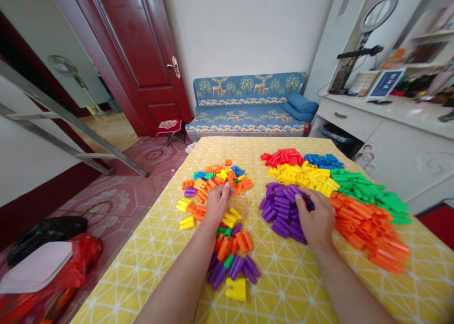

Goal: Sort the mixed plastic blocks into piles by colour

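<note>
My left hand [217,202] is over a mixed heap of plastic building pieces [202,184] in orange, yellow, blue, green and purple. Its fingers curl together at the heap's right side; whatever they may hold is hidden. At the right edge of the purple pile [280,213], my right hand [317,217] has thumb and forefinger closed on a purple building piece [292,190]. Between my forearms lie more mixed pieces [227,246], with a yellow piece [236,289] nearest me.
Sorted piles stand at the right: red [283,157], yellow [305,176], blue [323,161], green [369,190] and orange [369,227]. They lie on a yellow patterned tablecloth [149,272]. Behind the table is a blue sofa [244,113]; a white cabinet [407,149] stands right.
</note>
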